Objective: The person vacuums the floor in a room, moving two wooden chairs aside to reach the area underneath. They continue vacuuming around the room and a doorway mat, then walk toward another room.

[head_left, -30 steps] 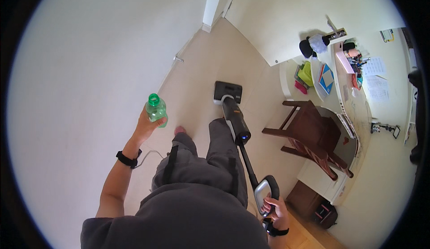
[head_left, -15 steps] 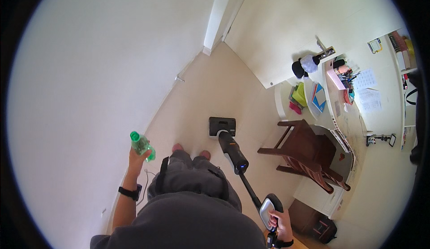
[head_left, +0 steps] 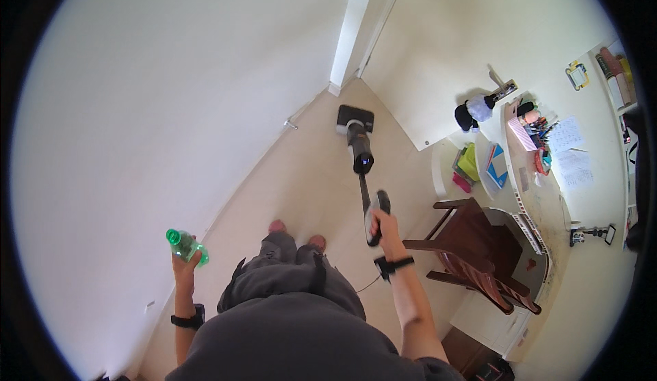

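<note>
My left hand [head_left: 185,266] is wrapped round a green see-through plastic bottle [head_left: 186,245], held upright-tilted near the white wall. Its green top end points up and to the left. My right hand [head_left: 384,226] grips the handle of a cordless floor cleaner [head_left: 359,149]. The thin black stick runs from the handle away from me to a dark, thick body with a small lit spot. Flat on the pale floor lies the cleaner's black head [head_left: 355,118], in the narrowing corner between the wall and the door. Black bands circle both my wrists.
At the right stands a dark brown wooden chair [head_left: 472,244], close to my right forearm, before a curved desk [head_left: 530,196] bearing pens and papers. A white door [head_left: 438,52] is at the far right. From the left wall's base sticks a door stop [head_left: 291,123].
My right hand has pushed the cleaner forward, so its head slid away from my feet toward the far corner. The left hand, still holding the bottle, has shifted left and slightly nearer.
</note>
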Available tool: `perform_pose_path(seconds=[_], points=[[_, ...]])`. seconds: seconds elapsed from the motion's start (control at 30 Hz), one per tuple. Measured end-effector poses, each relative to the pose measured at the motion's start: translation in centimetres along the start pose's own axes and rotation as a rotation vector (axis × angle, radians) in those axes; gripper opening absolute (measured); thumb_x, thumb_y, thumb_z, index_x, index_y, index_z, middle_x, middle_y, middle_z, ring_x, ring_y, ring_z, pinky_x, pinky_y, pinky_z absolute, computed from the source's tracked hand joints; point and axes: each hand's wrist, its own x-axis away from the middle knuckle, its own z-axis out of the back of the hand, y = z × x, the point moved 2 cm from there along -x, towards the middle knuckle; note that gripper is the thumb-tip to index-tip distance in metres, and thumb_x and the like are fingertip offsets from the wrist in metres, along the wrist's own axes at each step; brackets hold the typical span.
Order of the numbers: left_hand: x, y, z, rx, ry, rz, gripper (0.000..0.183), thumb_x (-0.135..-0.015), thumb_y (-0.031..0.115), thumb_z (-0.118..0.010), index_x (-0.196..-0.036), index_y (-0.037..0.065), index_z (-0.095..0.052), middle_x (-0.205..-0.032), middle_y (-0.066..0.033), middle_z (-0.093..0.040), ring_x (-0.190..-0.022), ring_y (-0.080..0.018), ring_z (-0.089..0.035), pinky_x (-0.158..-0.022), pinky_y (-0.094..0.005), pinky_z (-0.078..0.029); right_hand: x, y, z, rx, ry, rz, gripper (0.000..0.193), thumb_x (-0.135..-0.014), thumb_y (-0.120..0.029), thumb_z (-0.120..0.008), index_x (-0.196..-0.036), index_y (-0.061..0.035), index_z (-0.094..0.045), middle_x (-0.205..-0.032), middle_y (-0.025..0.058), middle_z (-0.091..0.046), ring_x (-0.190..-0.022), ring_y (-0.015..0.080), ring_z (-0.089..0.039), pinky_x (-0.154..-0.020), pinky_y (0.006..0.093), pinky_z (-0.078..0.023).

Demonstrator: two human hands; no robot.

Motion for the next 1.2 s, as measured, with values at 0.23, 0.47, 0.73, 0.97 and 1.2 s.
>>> perform_pose_path(seconds=[0.23,0.47,0.73,0.97,1.2], points=[[6.0,-1.6,4.2,-0.037,0.092,0.03,0.057,-0.075,0.013,-0.071,-0.124,0.004,-0.044,-0.119,-0.0104,-0.055,-0.109,-0.0197,-0.052,-0.096,-0.0348,-0.039,-9.9,1.4,-9.7,-0.172,0.033,0.097,0.032,-0.079,-0.016,-0.062,-0.053,-0.0085,-0.046,-0.044,0.0043,-0.042,-0.036,0.0165,-0.04,-0.039,0.0305,-0.032],[-0.4,-2.7,3.5,-0.169,-0.209,-0.003,0.051,-0.073,0.013,-0.074,-0.117,0.003,-0.051,-0.114,-0.0077,-0.059,-0.1,-0.0164,-0.056,-0.09,-0.0318,-0.043,-3.0,9.8,-6.0,-0.113,0.058,0.013,0.027,-0.079,-0.017,-0.061,-0.057,-0.0088,-0.048,-0.047,0.0031,-0.044,-0.039,0.0162,-0.043,-0.04,0.0297,-0.035],[-10.8,-2.1,0.0,-0.123,-0.665,-0.189,0.045,-0.067,0.005,-0.071,-0.108,0.004,-0.052,-0.104,-0.0049,-0.061,-0.094,-0.0144,-0.056,-0.085,-0.0289,-0.044,22.7,21.6,-5.1,-0.085,0.15,-0.154,0.023,-0.083,-0.011,-0.059,-0.061,-0.0057,-0.052,-0.051,0.0021,-0.049,-0.041,0.0108,-0.046,-0.04,0.0259,-0.036],[-14.8,-5.1,1.8,-0.145,-0.815,-0.006,0.049,-0.063,0.002,-0.07,-0.109,0.004,-0.054,-0.106,-0.0061,-0.061,-0.098,-0.0159,-0.057,-0.088,-0.0302,-0.044,42.1,23.4,-11.8,-0.141,0.492,-0.318,0.016,-0.074,-0.003,-0.063,-0.066,-0.0018,-0.049,-0.048,0.0018,-0.041,-0.038,0.0118,-0.039,-0.039,0.0266,-0.032],[-15.1,-6.3,0.9,-0.209,-0.943,-0.029,0.05,-0.063,0.008,-0.073,-0.109,0.005,-0.051,-0.098,-0.0046,-0.059,-0.091,-0.0152,-0.056,-0.084,-0.0304,-0.045,46.8,23.1,-16.9,-0.374,0.604,-0.327,0.019,-0.076,-0.011,-0.064,-0.066,-0.0041,-0.05,-0.047,0.0011,-0.039,-0.038,0.012,-0.037,-0.041,0.0267,-0.031]])
